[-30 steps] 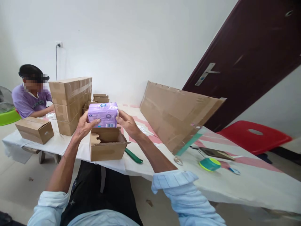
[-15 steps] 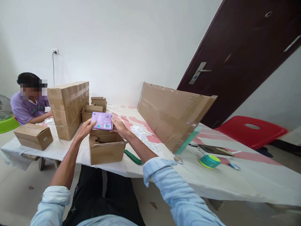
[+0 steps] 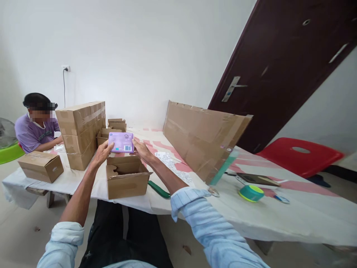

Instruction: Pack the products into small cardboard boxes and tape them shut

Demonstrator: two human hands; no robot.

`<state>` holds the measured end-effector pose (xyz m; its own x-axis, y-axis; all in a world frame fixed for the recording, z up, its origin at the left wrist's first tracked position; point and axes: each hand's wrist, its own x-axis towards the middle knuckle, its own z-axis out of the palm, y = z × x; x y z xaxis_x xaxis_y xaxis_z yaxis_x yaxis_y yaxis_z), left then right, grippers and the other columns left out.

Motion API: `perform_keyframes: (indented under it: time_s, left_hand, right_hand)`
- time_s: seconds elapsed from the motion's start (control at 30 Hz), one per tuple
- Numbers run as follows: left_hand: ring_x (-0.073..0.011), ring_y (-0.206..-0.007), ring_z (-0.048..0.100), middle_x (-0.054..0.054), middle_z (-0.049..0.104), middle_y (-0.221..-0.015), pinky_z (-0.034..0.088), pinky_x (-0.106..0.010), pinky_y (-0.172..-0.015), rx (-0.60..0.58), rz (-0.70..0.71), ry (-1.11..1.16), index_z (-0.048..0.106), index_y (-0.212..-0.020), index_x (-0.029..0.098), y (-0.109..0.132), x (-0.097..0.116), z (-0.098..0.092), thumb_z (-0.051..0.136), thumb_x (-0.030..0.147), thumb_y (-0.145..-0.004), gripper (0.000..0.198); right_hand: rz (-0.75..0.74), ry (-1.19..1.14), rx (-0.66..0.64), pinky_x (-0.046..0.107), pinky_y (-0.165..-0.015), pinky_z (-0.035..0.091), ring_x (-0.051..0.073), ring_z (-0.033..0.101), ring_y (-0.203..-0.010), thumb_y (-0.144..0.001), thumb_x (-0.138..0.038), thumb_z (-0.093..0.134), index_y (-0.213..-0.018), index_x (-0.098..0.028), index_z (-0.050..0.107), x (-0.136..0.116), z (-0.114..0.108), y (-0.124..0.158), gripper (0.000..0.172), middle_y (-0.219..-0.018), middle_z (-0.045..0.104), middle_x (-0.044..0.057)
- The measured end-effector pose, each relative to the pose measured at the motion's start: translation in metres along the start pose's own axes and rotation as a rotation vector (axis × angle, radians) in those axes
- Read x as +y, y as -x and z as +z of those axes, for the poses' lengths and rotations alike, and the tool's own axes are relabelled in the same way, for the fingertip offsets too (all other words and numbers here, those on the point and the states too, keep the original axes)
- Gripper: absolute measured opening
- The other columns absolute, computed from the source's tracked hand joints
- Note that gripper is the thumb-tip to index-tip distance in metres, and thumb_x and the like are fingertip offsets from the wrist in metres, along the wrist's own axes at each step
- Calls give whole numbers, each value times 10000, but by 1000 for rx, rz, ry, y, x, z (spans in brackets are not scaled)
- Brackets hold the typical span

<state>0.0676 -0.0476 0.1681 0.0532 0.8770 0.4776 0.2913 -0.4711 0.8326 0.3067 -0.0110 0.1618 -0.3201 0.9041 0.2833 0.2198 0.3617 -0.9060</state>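
Between both hands, a flat purple packet (image 3: 121, 142) with a barcode is held up, its printed face towards me. My left hand (image 3: 104, 152) grips its left edge, thumb on the front. At the right edge my right hand (image 3: 141, 149) pinches it the same way. Just below and in front of the packet stands an open cardboard box (image 3: 127, 186) with its flaps up; how much lies inside is hidden. A green curved tool (image 3: 158, 189), its kind unclear, lies right of the box, under my right forearm.
Stacked taped cartons (image 3: 80, 130) and a single closed carton (image 3: 41, 166) stand left, near a person in purple (image 3: 36, 132). A large cardboard sheet (image 3: 203, 137) leans across the table. Farther right are a teal tape roll (image 3: 251, 193), a phone-like slab (image 3: 259, 179) and a red chair (image 3: 299, 156).
The purple packet now shows clear of the box's rim, with a gap beneath it. Both hands keep their hold. The view has tilted slightly, shifting the scene downwards.
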Motion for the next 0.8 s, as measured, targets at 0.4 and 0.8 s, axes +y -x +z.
perform_keyframes:
  time_s: [0.4, 0.8]
  left_hand:
    - [-316, -1078, 697, -101, 772, -1234, 582, -356, -846, -10, 288, 84, 717, -1390, 184, -6, 68, -5, 685, 689, -947, 673]
    - [-282, -1044, 753, -112, 792, -1177, 610, -381, -930, -28, 265, 228, 690, -1246, 156, -43, 26, -13, 1020, 455, -643, 749]
  right_hand:
    - [-380, -50, 89, 421, -1121, 568, 269, 692, -1275, -945, -910, 445, -1512, -204, 614, -61, -27, 10, 921, -1349, 757, 101]
    - [-480, 168, 119, 522, -1108, 556, 329, 581, -1390, -1030, -709, 531, -1694, -288, 422, -30, -34, 6, 793, -1592, 552, 152]
